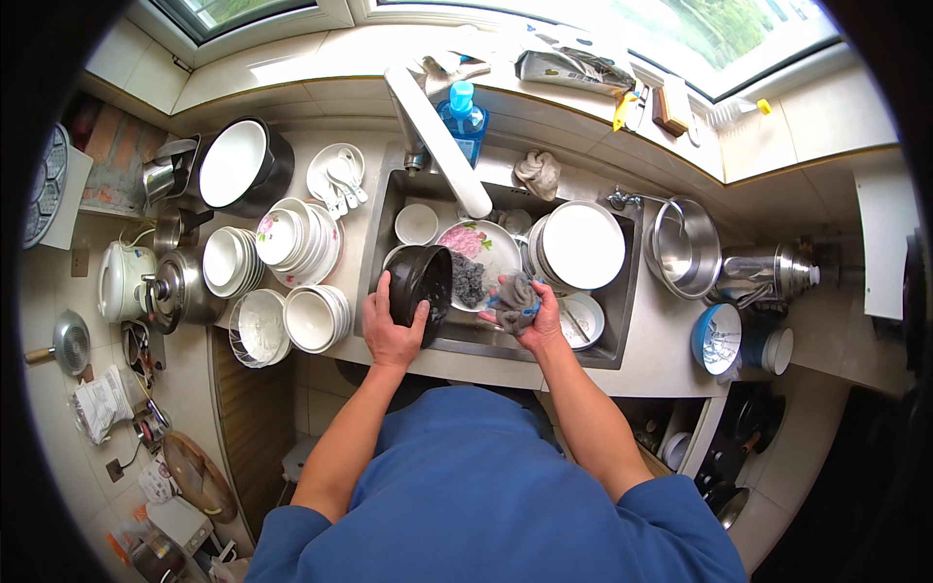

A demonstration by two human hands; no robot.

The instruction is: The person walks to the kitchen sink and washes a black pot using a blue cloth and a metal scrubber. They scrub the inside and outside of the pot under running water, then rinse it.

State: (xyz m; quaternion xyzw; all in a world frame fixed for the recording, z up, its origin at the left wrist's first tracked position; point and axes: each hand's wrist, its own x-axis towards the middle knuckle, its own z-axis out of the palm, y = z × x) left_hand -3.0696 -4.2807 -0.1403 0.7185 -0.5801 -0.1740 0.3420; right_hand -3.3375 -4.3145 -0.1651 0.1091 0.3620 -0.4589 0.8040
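My left hand [393, 324] grips a dark bowl [412, 288], tilted on its side over the left part of the steel sink [633, 291]. A crumpled grey cloth [516, 302] with blue edges is in my right hand [543, 324], just right of the bowl. Between them, a dark grey scrubbing pad [466, 279] rests on a white plate with a pink flower pattern [503, 251]. Stacked white plates [583, 244] stand at the sink's right. Below them, a white bowl [589, 310] holds a thin utensil. A small white bowl [417, 224] sits at the back left.
A white faucet spout [441, 146] reaches over the sink, beside a blue pump bottle [466, 124]. Stacked bowls [313, 317], a black pot [273, 175] and a plate with spoons [332, 164] crowd the left counter. Steel basins [700, 251] and a steel flask [758, 273] stand right.
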